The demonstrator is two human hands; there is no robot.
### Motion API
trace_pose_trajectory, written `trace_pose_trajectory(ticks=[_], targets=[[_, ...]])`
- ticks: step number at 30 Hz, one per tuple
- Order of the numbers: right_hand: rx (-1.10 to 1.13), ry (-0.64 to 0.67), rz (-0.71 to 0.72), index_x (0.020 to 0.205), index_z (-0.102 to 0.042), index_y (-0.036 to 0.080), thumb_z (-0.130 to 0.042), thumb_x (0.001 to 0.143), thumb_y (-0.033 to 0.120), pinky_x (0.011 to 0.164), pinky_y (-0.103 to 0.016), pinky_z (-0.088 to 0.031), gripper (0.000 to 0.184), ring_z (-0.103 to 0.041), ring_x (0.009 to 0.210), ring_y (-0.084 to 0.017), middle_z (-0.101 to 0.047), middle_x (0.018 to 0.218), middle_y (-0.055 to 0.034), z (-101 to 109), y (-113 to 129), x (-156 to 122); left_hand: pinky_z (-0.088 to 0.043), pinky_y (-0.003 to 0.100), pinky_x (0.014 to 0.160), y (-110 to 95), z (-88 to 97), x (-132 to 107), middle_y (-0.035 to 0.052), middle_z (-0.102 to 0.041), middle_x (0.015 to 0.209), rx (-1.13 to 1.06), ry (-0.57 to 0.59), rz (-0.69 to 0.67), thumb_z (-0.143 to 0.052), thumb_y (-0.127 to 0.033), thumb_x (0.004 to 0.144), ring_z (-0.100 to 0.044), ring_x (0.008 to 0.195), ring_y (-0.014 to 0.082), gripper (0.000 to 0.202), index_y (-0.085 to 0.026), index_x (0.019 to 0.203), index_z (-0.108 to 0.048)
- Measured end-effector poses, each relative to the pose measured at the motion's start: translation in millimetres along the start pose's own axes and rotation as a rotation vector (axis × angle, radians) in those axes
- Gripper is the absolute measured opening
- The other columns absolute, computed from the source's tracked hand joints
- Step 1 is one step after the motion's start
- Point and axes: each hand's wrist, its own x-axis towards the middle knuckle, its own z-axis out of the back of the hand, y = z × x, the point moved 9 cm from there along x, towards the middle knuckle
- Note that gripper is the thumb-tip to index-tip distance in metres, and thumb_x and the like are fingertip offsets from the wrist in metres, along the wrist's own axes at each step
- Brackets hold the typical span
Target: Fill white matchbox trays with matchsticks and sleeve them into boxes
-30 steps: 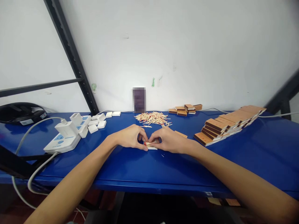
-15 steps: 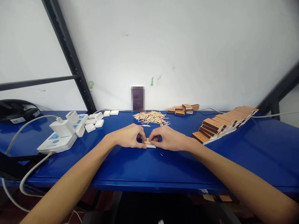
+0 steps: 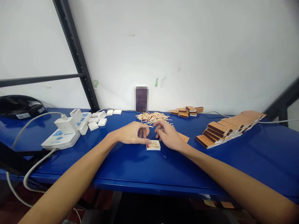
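A white matchbox tray (image 3: 153, 145) filled with red-tipped matches lies on the blue table (image 3: 140, 168), between my two hands. My left hand (image 3: 130, 134) rests just left of it, fingers loosely curled and apart, thumb tip beside the tray's left corner. My right hand (image 3: 168, 135) hovers just behind and right of the tray with fingers apart and nothing in them. A brown matchbox sleeve (image 3: 183, 137) lies flat next to my right wrist. A loose pile of matches (image 3: 153, 117) sits behind the hands.
A slanting row of brown matchboxes (image 3: 230, 126) runs along the right; a small heap of them (image 3: 187, 111) sits near the wall. White trays (image 3: 98, 120), a power strip with chargers (image 3: 64, 134) and cables lie left. A black frame post (image 3: 77, 59) rises behind.
Both hands have let go of the matches in the tray and drawn back from it. The tray now lies uncovered on the table. The view shifted slightly.
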Motion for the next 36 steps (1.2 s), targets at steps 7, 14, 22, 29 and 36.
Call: trace_pose_trajectory(ticks=[7, 14, 22, 29, 36], targets=[[-0.298, -0.041, 0.018, 0.092, -0.063, 0.018, -0.042, 0.083, 0.009, 0.063, -0.025, -0.040, 0.025, -0.058, 0.062, -0.014, -0.063, 0.067, 0.0004, 11, -7, 16, -0.044, 0.031, 0.074, 58, 26.2, -3, 0.0041, -0.063, 0.093, 0.413, -0.296, 0.234, -0.050, -0.029, 0.088, -0.058, 0.079, 0.0185, 0.025, -0.019, 0.107, -0.063], [-0.541, 0.017, 0.161, 0.105, -0.068, 0.017, -0.044, 0.089, 0.014, 0.078, -0.027, -0.041, 0.029, -0.063, 0.090, -0.020, -0.071, 0.096, -0.0078, 1, -7, 22, -0.045, 0.035, 0.084, 69, 14.1, 0, 0.0078, -0.058, 0.099, 0.490, -0.199, 0.221, -0.042, -0.032, 0.093, -0.059, 0.090, 0.0220, 0.036, -0.021, 0.118, -0.067], [-0.670, 0.136, 0.203, 0.121, -0.065, 0.019, -0.039, 0.096, 0.020, 0.085, -0.030, -0.041, 0.036, -0.060, 0.102, -0.021, -0.065, 0.110, -0.0113, -11, -5, 19, -0.044, 0.034, 0.083, 54, 3.6, 6, 0.0064, -0.061, 0.094, 0.415, -0.160, 0.146, -0.045, -0.032, 0.093, -0.058, 0.090, 0.0214, 0.034, -0.023, 0.118, -0.066], [-0.641, 0.140, 0.203, 0.121, -0.065, 0.018, -0.038, 0.095, 0.018, 0.087, -0.031, -0.042, 0.037, -0.060, 0.103, -0.022, -0.065, 0.112, -0.0116, -11, -5, 18, -0.045, 0.036, 0.084, 64, 2.5, 6, 0.0079, -0.061, 0.097, 0.458, -0.165, 0.208, -0.041, -0.036, 0.094, -0.057, 0.091, 0.0229, 0.044, -0.021, 0.133, -0.054], [-0.669, 0.141, 0.177, 0.130, -0.056, 0.021, -0.040, 0.091, 0.011, 0.089, -0.033, -0.043, 0.044, -0.059, 0.110, -0.024, -0.065, 0.120, -0.0109, -11, -9, 26, -0.044, 0.031, 0.076, 53, 2.3, 9, 0.0036, -0.061, 0.082, 0.366, -0.164, 0.116, -0.044, -0.029, 0.091, -0.057, 0.081, 0.0192, 0.032, -0.020, 0.114, -0.064]])
